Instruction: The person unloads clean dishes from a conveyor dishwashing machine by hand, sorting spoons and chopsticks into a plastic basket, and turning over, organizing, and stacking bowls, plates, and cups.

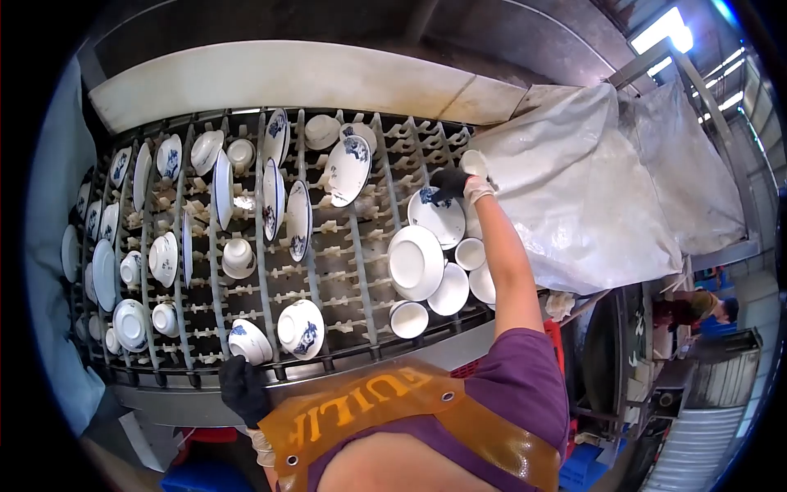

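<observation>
My right hand point(453, 184), in a black glove with a pale cuff, is closed on a small white cup point(474, 162) at the right end of the rack. Just below it a blue-patterned plate point(436, 215) leans with a white bowl point(416, 262), several smaller bowls and a cup point(470, 253). My left hand point(244, 392), also black-gloved, is at the front edge, against or just below a tilted blue-patterned bowl point(250, 341). Its fingers blend into the dark glove. Beside that bowl another patterned bowl point(301, 330) rests on its side.
A slatted conveyor rack point(340, 271) with pale prongs carries several plates and bowls, mostly to the left. A whitish board point(303, 78) runs behind it. Plastic sheeting point(566, 180) covers the right end. Another person point(697, 310) is in the right background.
</observation>
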### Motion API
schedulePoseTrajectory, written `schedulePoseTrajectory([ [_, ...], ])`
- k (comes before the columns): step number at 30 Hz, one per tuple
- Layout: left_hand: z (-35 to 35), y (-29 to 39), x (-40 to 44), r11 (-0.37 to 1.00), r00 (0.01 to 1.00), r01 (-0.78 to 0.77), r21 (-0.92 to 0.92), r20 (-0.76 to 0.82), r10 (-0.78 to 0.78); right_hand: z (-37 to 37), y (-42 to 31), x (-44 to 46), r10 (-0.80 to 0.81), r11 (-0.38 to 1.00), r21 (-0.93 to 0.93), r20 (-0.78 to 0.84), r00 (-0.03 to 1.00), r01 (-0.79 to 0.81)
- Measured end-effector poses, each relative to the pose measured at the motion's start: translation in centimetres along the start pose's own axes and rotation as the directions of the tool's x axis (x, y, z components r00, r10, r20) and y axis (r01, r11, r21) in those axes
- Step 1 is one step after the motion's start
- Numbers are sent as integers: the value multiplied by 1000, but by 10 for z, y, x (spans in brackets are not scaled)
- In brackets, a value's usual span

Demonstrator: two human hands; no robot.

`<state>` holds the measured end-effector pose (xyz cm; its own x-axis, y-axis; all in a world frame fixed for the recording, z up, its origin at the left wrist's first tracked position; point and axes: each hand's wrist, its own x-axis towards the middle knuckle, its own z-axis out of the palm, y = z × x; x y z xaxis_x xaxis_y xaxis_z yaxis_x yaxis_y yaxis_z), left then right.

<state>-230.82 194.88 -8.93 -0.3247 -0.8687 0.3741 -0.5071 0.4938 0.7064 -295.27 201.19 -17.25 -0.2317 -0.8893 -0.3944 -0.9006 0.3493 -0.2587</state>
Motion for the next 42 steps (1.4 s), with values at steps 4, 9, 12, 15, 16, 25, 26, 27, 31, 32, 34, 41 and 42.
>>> schedulePoseTrajectory([
  [4,5,3,-4,999,999,-23,50,-21,24,-39,-44,-15,-13,997,-76,82,997,20],
  [9,7,18,-2,996,999,-13,88,46,9,-76,-99,-12,356,930,164,-620,699,-328],
  [12,9,21,-5,994,998,18,111,56,-24,-77,-133,-26,326,945,157,-509,797,-287],
  [15,12,28,-5,995,1000,-9,101,27,6,-22,-141,-62,-9,962,270,-135,991,45],
  [16,13,30,-6,994,998,48,97,28,-51,0,-143,-76,-156,936,314,-36,987,160],
  [25,24,44,-3,993,998,-52,110,33,49,-83,-230,-144,-259,908,238,-330,908,346],
  [26,26,44,-4,993,998,-49,111,31,45,-83,-238,-141,-262,907,238,-328,908,348],
  [27,28,43,-8,997,999,-38,71,21,37,-81,-247,-136,-364,931,-80,-285,887,357],
  [31,30,43,-13,1000,1000,2,-11,19,-1,-39,-239,-79,-556,758,-572,-316,768,314],
  [32,30,44,-14,1000,999,-16,-4,27,17,-29,-228,-65,-677,695,-638,-424,601,333],
  [34,32,47,-18,999,1000,-25,24,8,25,-31,-208,-73,-710,682,-627,-443,548,376],
  [41,59,95,-20,965,944,-23,-261,312,106,22,-147,-151,-368,876,353,47,929,329],
  [42,67,121,-10,944,903,15,-328,411,128,39,-151,-151,-345,908,245,-30,938,341],
])
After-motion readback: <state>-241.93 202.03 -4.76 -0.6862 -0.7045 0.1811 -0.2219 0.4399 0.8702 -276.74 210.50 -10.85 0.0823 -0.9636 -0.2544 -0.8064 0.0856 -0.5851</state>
